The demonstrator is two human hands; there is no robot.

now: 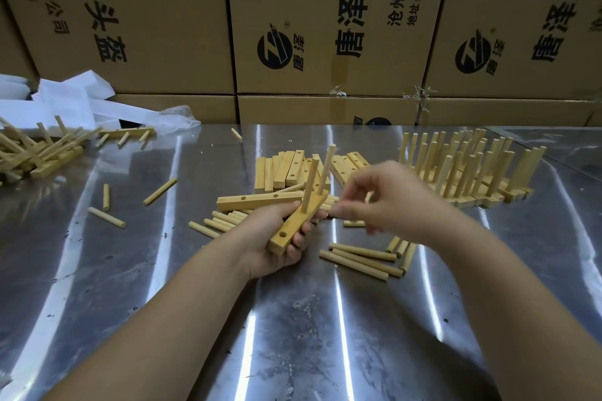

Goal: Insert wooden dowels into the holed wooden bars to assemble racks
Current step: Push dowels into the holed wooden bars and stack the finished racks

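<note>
Now, step: third dowel due.
Bar: gripped in left hand, two dowels upright, near hole empty.
Right hand: fingers curled, blurred; contents unclear.
Next: dowel from loose pile into near hole, seated straight.

Tilted bar, two upright dowels
</note>
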